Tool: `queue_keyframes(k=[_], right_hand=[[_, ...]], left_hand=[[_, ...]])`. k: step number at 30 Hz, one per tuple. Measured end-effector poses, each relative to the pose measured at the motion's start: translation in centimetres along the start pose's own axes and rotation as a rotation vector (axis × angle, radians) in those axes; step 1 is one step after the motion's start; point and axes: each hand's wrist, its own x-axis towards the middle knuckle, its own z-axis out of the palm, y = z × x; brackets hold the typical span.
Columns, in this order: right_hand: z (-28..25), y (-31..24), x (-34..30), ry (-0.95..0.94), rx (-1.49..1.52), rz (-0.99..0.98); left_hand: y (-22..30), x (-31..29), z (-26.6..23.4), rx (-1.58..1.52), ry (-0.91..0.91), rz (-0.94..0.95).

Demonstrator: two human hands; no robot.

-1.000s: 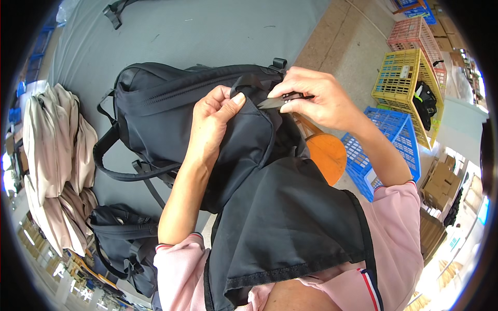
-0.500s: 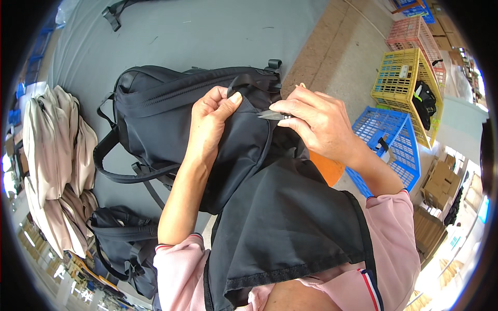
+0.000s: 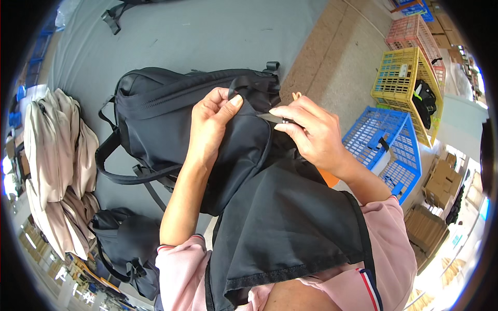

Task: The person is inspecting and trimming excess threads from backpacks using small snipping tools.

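Observation:
A black backpack (image 3: 155, 122) lies on its side in front of me. My left hand (image 3: 213, 116) pinches a black fabric strap (image 3: 243, 83) at the bag's right end, between thumb and fingers. In my right hand (image 3: 317, 132) is a small pair of scissors (image 3: 271, 118), its pointed blades directed left at the bag's seam, just right of my left thumb. A tan loop shows above the right fingers, probably part of the scissors. Whether the blade tips touch the fabric I cannot tell.
A grey-covered table (image 3: 207, 39) lies under the bag. Beige bags (image 3: 57, 150) hang at the left, above another black backpack (image 3: 127, 241). On the floor at the right stand a blue crate (image 3: 376, 135), a yellow crate (image 3: 397, 78) and a pink crate (image 3: 412, 33), with cardboard boxes (image 3: 441, 181) nearby.
The scissors have tilted, and their blades now show less, lying close to the seam. My right hand has shifted slightly left and turned. My left hand keeps its pinch in nearly the same place.

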Motion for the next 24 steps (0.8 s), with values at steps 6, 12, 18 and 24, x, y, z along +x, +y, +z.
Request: queue_keyframes(k=[6,12,18,24], right_hand=[[4.0,-2.0,0.5,-0.055,0.836,0.411],[8.6,-2.0,-3.0,-0.231,0.594,0.094],[9.1,-2.8,-1.0,-0.413,0.625,0.091],[10.8,-3.2,0.6,-0.27,0.605,0.108]], left_hand=[[2.5,-1.6,-0.9,0.579,-0.034,0.826],[-2.9,-6.5,-3.4,-0.084,0.543,0.242],[-6.5,-9.6,-8.1,-0.792,0.544,0.037],[-7.8,-9.6,-8.6,-1.087,0.4,0.065]])
